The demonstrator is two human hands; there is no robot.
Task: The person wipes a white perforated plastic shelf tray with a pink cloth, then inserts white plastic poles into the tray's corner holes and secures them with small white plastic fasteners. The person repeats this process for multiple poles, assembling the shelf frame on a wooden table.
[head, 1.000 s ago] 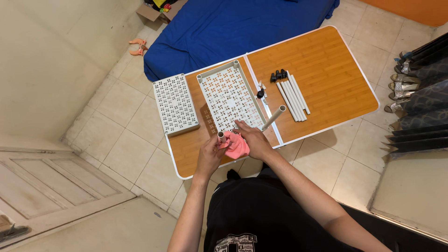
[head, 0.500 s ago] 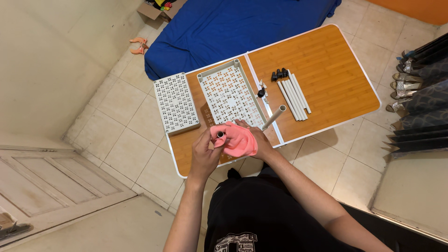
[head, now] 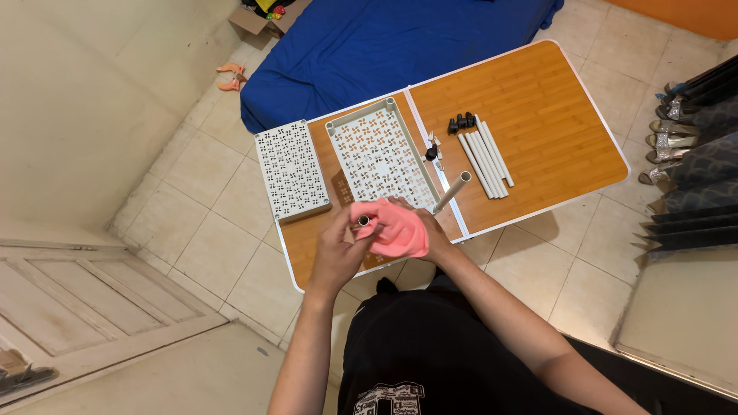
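Head view: I see both hands over the near edge of the surface (head: 538, 115). Left hand (head: 337, 250) fingers pinch the white tube (head: 450, 193) at its near end; right hand (head: 430, 230) fingers press the pink cloth (head: 390, 227) around it. Perforated tray (head: 380, 154) sits just behind, flat panel (head: 290, 169) to its left, spare tubes (head: 484, 157) and black caps (head: 459, 121) right. Versus a second ago, the cloth now covers more of the tube.

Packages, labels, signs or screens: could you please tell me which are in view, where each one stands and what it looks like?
Open brown cardboard box: on the tiled floor at the top edge, beside the blue bed; colourful items inside.
White printed graphic: on the person's black shirt, bottom edge; partly cut off.
No signs or screens show.
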